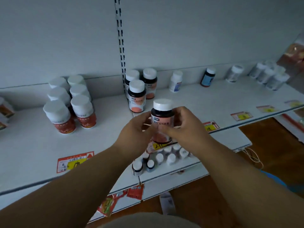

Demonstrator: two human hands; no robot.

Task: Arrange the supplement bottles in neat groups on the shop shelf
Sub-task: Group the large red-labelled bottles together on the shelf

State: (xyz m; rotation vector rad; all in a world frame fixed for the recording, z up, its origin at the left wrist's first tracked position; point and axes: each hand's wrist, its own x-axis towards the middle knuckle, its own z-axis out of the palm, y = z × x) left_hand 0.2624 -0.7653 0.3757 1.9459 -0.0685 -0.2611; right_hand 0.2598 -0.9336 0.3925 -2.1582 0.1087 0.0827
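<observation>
Held bottle: a dark bottle [162, 120] with a white cap and a salmon label is up in the air, upright, long axis vertical, in front of the shelf [189, 102] edge and above its price tags.
Grip, left: the left hand [136, 129] has fingers curled round the bottle's left side, grasping it at label height.
Grip, right: the right hand [184, 124] clasps the other side, thumb across the label front; both hands share the load.
Where it belongs: I'd say with the matching trio [139, 89] of salmon-label bottles, standing at the back by the slotted upright [120, 45].
Key relation: that trio lies ahead of the grip and slightly left, so the left hand is the nearer one; free shelf just in front of the trio looks like the landing spot.
Other groups: six red-label bottles [70, 102] in two neat rows, well left.
Strays: a white bottle [176, 81] and a blue-label bottle [208, 77] stand singly to the right; a blurred pale cluster [269, 74] further right.
Lower shelf: small white-capped bottles [164, 157] sit below the hands, partly hidden.
</observation>
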